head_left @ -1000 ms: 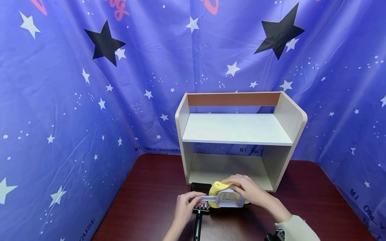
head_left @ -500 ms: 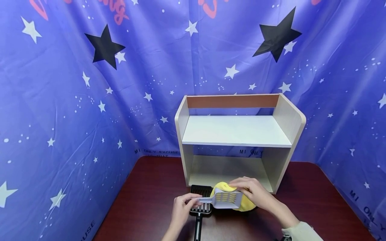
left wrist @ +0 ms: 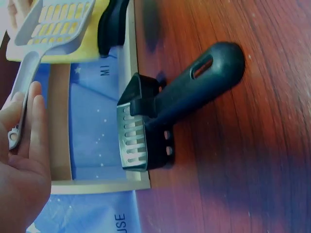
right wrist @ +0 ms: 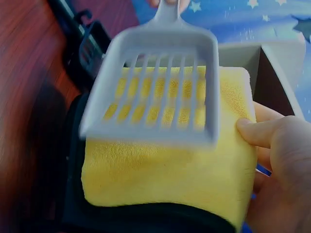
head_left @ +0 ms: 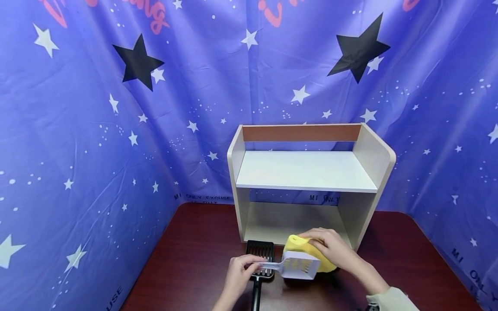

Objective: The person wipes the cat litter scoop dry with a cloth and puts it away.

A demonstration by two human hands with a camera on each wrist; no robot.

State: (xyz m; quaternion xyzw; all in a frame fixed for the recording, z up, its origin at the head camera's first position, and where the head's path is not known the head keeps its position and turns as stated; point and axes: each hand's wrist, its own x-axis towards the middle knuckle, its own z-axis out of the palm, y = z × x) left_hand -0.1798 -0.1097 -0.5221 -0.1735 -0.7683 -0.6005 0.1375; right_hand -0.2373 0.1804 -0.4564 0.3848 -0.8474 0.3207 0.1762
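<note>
My left hand pinches the handle end of a light grey slotted litter scoop, fingers and thumb on either side, also visible in the left wrist view. The scoop's head is raised, with a yellow cloth behind its slots. At the cloth's right edge my right hand grips it between thumb and fingers; in the right wrist view the thumb presses on its face. A black litter scoop lies on the table beside the left hand, its handle toward me.
A pale two-tier shelf stands behind the hands on the dark red table. Below the cloth, a black object is partly covered. Blue star-printed curtain encloses the table at the back and sides.
The grey scoop has shifted slightly left, then back right and lower, its head tilting. The right hand and the cloth have moved right. The black scoop lies where it was.
</note>
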